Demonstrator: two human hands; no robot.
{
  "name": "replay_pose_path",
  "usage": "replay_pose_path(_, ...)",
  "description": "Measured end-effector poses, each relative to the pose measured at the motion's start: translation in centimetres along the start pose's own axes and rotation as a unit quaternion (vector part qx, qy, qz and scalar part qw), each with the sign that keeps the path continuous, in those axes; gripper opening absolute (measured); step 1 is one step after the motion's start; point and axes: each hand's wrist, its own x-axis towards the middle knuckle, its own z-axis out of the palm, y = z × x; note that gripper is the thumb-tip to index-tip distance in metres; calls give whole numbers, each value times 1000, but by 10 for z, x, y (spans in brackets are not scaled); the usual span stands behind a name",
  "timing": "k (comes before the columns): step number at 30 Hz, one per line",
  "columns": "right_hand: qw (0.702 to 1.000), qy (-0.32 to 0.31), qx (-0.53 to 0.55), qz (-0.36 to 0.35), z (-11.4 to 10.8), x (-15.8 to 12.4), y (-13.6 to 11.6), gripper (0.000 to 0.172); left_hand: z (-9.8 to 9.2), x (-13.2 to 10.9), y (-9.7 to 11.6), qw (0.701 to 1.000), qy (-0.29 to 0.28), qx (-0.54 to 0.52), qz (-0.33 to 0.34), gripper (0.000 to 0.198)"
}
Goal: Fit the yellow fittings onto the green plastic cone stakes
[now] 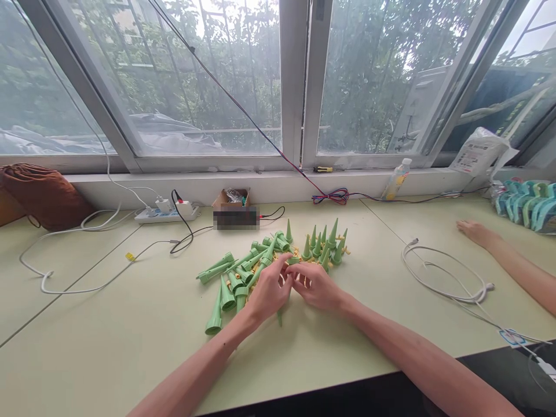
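My left hand (pixel 271 288) is closed around a green plastic watering spike (pixel 280 318), whose pointed tip shows below the fingers. My right hand (pixel 316 285) meets it at the spike's wide end, fingertips pinched together; what they grip is hidden. Left of my hands lies a pile of loose green spikes (pixel 214 315), hollow cones with ribbed collars, with small yellow pieces (pixel 255 269) among them. Just beyond my right hand, several green spikes (pixel 332 234) stand points up, some with yellow valves (pixel 346 250) sticking out at the side.
A small cardboard box (pixel 231 197), a power strip (pixel 167 214) and a red-blue cable bundle (pixel 330 196) sit at the back. A bottle (pixel 396 180) stands by the window. At right, another person's hand (pixel 475 233) rests near a coiled white cable (pixel 434 288) and teal plastic items (pixel 527 204).
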Motion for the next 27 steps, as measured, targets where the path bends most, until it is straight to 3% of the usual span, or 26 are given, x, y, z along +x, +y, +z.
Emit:
replay_pose_path(12, 999, 32, 9, -13, 1, -1, -1, 19, -2, 0, 2, 1000, 14, -10, 17, 37)
replay_pose_path(22, 1000, 20, 19, -9, 1, -2, 0, 24, -2, 2, 0, 1000, -4, -3, 4, 38)
replay_pose_path(27, 1000, 16, 26, -3, 1, -2, -3, 25, -3, 2, 1, 1000, 17, -11, 3, 35)
